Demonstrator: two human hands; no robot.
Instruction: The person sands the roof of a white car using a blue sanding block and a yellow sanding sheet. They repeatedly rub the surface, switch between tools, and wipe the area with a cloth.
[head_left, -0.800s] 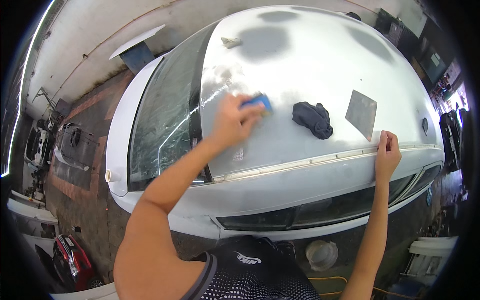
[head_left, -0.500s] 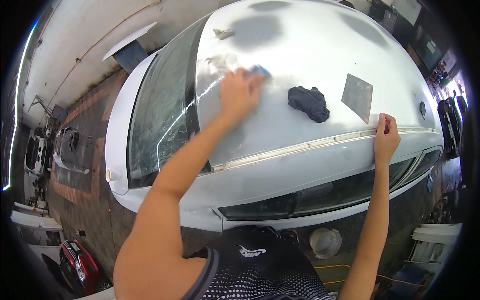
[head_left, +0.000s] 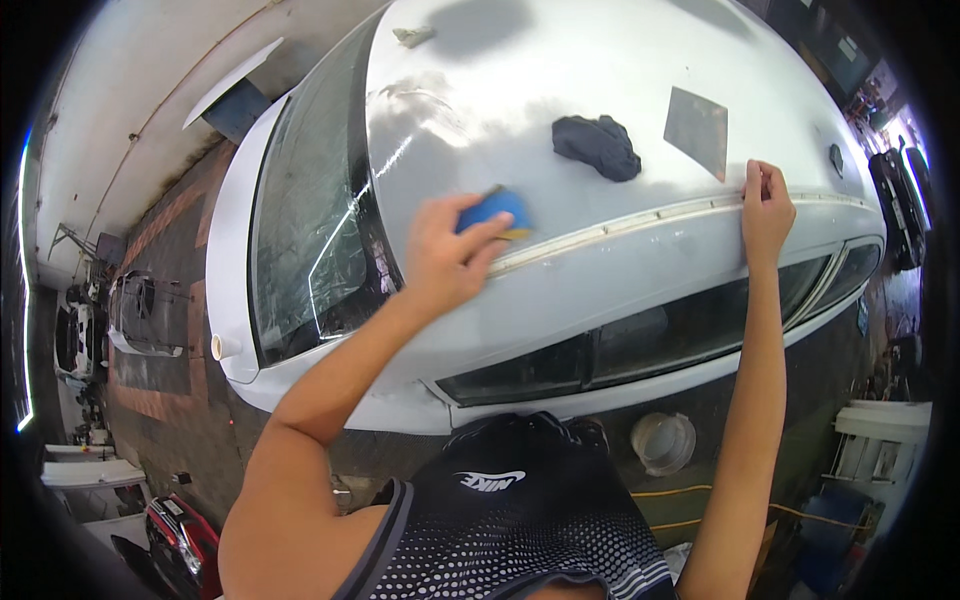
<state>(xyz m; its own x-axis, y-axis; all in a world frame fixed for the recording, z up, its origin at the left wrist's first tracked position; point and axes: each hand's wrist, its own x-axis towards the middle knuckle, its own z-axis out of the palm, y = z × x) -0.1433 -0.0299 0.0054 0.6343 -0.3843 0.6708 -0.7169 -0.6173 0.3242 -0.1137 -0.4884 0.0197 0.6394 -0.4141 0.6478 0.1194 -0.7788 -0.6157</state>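
Observation:
A white and grey car roof [head_left: 480, 100] with patchy dull areas spreads out in front of me. My left hand [head_left: 450, 258] is closed round a blue sanding block [head_left: 492, 210] with a yellowish edge, pressed to the roof close to the side trim strip [head_left: 600, 232]. The block is a little blurred. Farther right, my right hand [head_left: 768, 215] rests at the roof's edge by the strip, fingers drawn together; anything between them is hidden. A crumpled dark cloth [head_left: 597, 147] lies between the hands, and a grey diamond-shaped sheet [head_left: 697, 132] lies left of the right hand.
A small crumpled pale piece [head_left: 413, 37] sits near the windshield [head_left: 312, 230]. A small dark object [head_left: 835, 158] is at the roof's right end. Below the car door stand a pale bucket [head_left: 663, 443] and a yellow cord [head_left: 680, 491] on the floor. A red car part [head_left: 185, 535] is at lower left.
My left hand has drawn the sanding block nearer to me, from the middle of the roof toward the side strip. My right hand stays at the roof edge. The view has shifted slightly.

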